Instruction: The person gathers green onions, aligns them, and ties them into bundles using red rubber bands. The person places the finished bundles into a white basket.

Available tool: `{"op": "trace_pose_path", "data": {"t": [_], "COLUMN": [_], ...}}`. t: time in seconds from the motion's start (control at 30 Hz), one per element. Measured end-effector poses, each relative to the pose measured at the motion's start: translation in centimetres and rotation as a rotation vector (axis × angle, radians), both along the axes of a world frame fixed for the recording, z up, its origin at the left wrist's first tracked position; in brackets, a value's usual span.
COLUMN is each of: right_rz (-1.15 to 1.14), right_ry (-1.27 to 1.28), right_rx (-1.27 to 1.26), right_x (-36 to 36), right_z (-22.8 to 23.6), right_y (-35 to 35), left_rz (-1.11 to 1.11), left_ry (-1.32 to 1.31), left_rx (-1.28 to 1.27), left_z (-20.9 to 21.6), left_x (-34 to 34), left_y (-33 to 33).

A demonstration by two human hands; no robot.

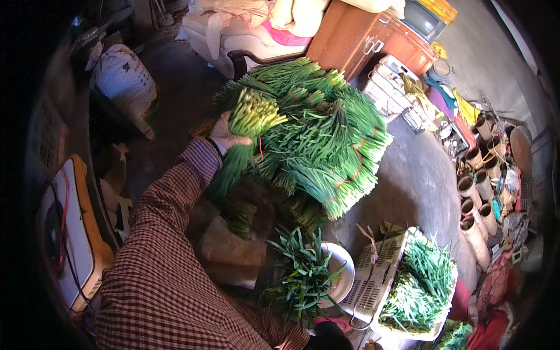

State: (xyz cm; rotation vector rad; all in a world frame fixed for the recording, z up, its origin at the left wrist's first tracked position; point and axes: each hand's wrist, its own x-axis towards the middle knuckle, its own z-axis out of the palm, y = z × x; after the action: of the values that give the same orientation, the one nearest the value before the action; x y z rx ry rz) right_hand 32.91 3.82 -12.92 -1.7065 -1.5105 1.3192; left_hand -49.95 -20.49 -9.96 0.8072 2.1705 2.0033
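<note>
My left hand point(224, 135) is closed around a bunch of garlic chives point(255, 112), its pale yellow-green stem ends up and its green leaves hanging below. Just beyond it and to the right lies a large heap of garlic chives point(326, 134), several bunches of it tied with red bands. The held bunch is at the heap's near left side. Loose dark green leaves point(300, 268) stand near the lower middle, in front of a white basin point(341, 274). No fingers of my right hand show; checked cloth appears at the lower edge.
A pale plastic crate point(382, 286) full of green leaves stands at lower right. Clay pots point(469, 186) line the right side. A sofa point(227, 44) and brown cabinet point(350, 35) are at the back. A white sack point(125, 79) and a scale-like white-and-yellow appliance point(79, 227) stand left.
</note>
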Motion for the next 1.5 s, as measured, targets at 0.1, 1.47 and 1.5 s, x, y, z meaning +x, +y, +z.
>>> {"op": "trace_pose_path", "data": {"t": [0.1,1.47,1.5], "right_rz": [0.014,0.029,0.021], "right_ry": [-0.026,-0.402,-0.411], "right_rx": [-0.007,-0.303,-0.274], "right_x": [-0.2,2.1,3.8], "right_z": [-0.4,-0.3,-0.9], "right_y": [0.0,-3.3,-4.2], "left_rz": [-0.361,-0.385,-0.354], "left_ry": [-0.539,0.474,0.514], "left_rx": [0.662,-0.864,-0.745], "left_z": [0.2,-11.2,-12.0], "left_x": [4.1,0.4,0.7], "left_y": [1.8,11.9,11.4]}}
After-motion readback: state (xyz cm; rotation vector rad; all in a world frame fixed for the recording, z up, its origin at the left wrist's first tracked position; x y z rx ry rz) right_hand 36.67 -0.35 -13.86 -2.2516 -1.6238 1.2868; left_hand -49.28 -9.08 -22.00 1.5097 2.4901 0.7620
